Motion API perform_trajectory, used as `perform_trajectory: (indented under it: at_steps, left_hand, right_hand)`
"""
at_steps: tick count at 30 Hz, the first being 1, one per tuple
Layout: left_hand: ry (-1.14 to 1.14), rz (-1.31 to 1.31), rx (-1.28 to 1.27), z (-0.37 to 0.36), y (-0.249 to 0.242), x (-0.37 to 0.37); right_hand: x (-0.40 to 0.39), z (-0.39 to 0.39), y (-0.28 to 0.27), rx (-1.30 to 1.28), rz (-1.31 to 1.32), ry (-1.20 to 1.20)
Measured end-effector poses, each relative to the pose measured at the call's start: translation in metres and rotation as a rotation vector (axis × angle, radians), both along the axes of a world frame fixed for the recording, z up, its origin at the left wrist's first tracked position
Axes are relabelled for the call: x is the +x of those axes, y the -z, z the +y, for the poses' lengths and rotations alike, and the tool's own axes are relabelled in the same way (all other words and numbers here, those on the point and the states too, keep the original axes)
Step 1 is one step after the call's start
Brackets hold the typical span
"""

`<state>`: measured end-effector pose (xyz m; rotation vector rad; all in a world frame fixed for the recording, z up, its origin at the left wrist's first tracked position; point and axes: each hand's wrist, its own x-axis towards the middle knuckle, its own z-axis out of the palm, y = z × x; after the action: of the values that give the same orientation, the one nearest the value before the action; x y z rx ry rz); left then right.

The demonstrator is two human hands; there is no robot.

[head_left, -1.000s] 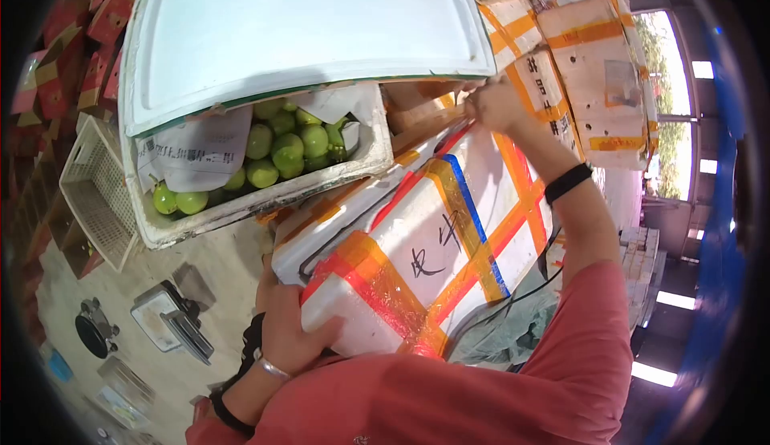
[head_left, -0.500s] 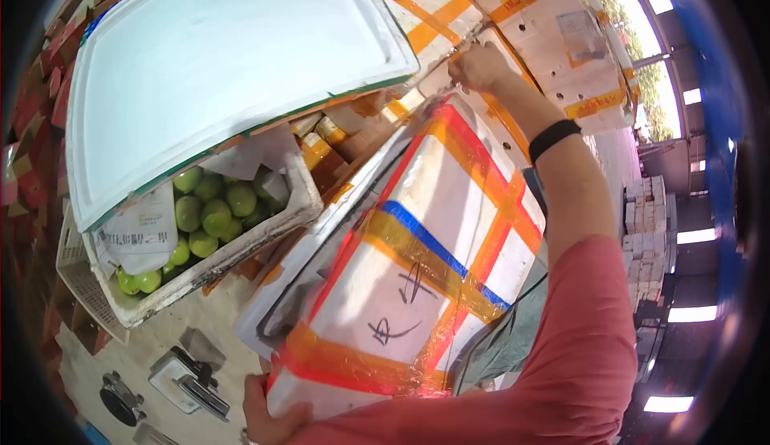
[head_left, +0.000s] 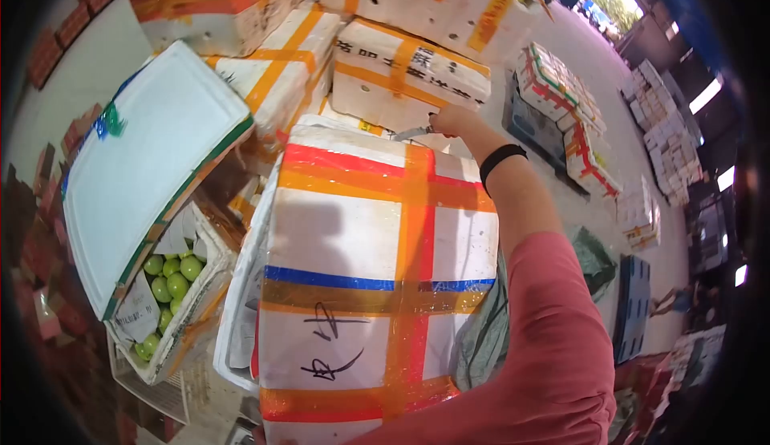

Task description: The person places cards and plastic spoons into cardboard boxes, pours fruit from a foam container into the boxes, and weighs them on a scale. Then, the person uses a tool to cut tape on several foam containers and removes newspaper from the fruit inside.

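Observation:
A white foam box (head_left: 337, 244) fills the middle of the head view, banded with orange, red and blue tape and marked in black handwriting. A white foam rim (head_left: 233, 357) shows along its left side. Beyond the box's far edge, my right hand (head_left: 453, 122) is closed on a thin grey strip-like thing (head_left: 413, 133), whose kind I cannot make out. My left hand (head_left: 258, 435) is at the near left corner of the box, almost wholly hidden at the frame's bottom. Its fingers cannot be judged.
Left stands an open foam box (head_left: 164, 369) of round green fruit (head_left: 178, 286), a white foam lid (head_left: 160, 164) leaning over it. Taped foam boxes (head_left: 409, 76) stack up beyond. At right are a dark pallet (head_left: 634, 309), green sheeting (head_left: 593, 260) and more boxes (head_left: 561, 92).
The view has swung, so the taped box now appears more upright and central. My right hand has come away from the box's far corner with the grey strip showing. My left hand has mostly dropped from sight.

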<state>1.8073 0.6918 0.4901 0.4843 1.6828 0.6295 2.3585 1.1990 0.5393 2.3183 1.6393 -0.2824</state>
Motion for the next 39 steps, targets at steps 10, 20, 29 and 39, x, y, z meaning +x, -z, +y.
perform_trajectory:
  at_steps: [10, 20, 29, 39]
  left_hand:
    - [-0.259, 0.051, 0.289, -0.023, -0.064, 0.010]
    - [0.288, 0.009, 0.812, 0.284, -0.212, 0.036]
    - [0.201, -0.372, 0.403, 0.168, -0.017, -0.034]
    - [0.199, -0.290, 0.447, 0.187, -0.060, -0.060]
  right_hand:
    - [0.238, -0.198, 0.044, 0.294, 0.546, 0.638]
    - [0.099, -0.378, 0.135, 0.393, 0.979, 0.469]
    - [0.077, -0.466, 0.094, 0.689, 0.619, 0.774]
    - [0.064, -0.305, 0.089, 0.402, 1.088, 0.771]
